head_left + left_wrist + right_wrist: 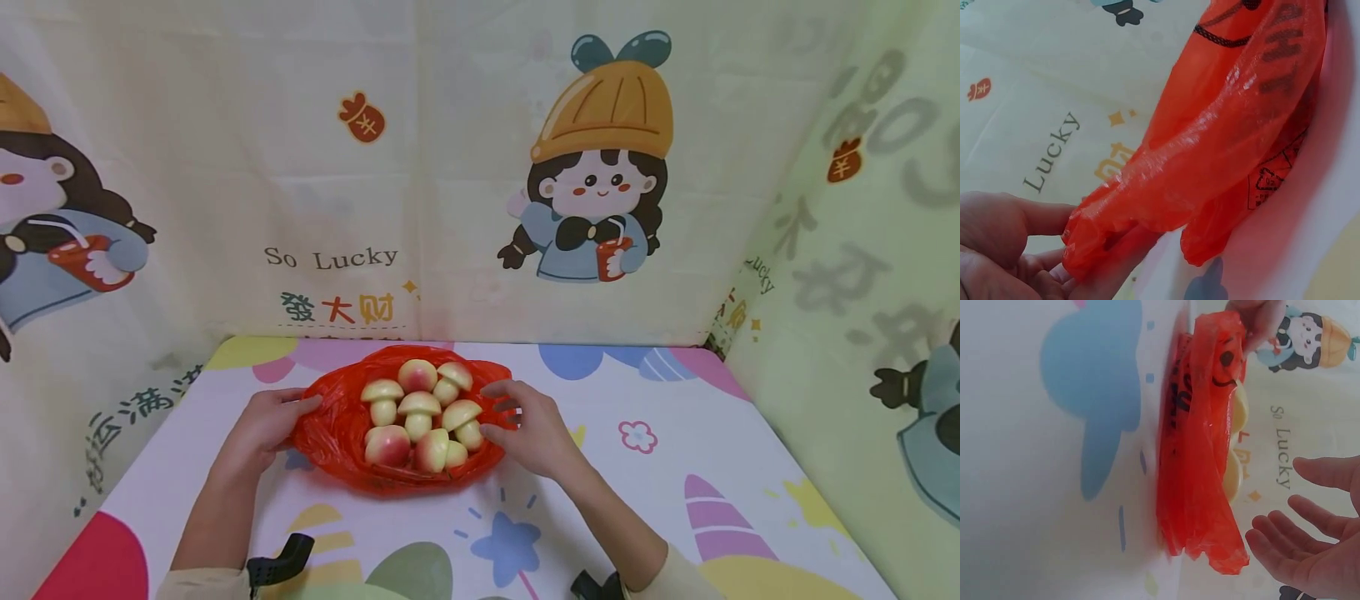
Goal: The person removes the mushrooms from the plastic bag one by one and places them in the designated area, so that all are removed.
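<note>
From where I stand, the person's left hand pinches the left edge of the red bag between thumb and fingers. The right hand is spread, fingers loosely bent, holding nothing, just beside the bag's other end. So the bag lies between the two, its long axis running from hand to hand; the left is nearer, since it touches, and from the right hand the bag is to the left. Inside, the mushroom-shaped pieces sit heaped in the open mouth; beneath is the patterned tabletop. From the head, the right fingertips seem to meet the rim, but the right wrist view shows a gap. Only the wrist views show the black print on the bag's side.
</note>
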Demonstrator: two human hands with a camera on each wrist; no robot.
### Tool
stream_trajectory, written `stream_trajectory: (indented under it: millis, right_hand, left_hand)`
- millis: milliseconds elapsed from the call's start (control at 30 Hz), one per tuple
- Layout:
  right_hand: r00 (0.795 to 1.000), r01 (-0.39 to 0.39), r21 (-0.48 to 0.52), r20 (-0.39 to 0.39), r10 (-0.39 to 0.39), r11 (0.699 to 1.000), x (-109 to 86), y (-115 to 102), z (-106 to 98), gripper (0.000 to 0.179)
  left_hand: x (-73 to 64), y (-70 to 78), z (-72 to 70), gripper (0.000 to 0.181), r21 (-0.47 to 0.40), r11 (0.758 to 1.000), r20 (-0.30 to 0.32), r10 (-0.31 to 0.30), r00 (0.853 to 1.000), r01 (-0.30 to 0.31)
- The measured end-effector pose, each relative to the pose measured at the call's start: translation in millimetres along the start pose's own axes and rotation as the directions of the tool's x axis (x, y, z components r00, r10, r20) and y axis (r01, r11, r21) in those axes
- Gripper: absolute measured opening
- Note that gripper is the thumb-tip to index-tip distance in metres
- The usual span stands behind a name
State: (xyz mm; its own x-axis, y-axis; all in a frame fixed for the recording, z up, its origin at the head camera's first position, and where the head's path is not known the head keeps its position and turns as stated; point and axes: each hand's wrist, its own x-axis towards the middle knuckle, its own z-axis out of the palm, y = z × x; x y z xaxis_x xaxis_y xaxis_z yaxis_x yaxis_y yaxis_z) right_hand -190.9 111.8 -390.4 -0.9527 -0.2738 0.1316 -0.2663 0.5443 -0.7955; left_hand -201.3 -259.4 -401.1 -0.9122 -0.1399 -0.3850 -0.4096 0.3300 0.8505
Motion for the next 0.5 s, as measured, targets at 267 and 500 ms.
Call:
stream_trajectory:
  millis: [267,500]
  right_hand:
    - [1.000,-0.002,0.011,0.009,0.002,1.000,4.8,5.5,0.6,0.040]
    - [1.000,-0.005,0.006,0.021,0.005,1.000,8.3,7.3,-0.3,0.038]
  left_hand:
    - [3.5,-2.3,-2.6,0.070,-0.009,1.000,-0.022,-0.028,0.999,0.028]
    - [2.5,-3.4,-3.3,0.071,-0.053,0.998,-0.011,-0.046,0.999,0.046]
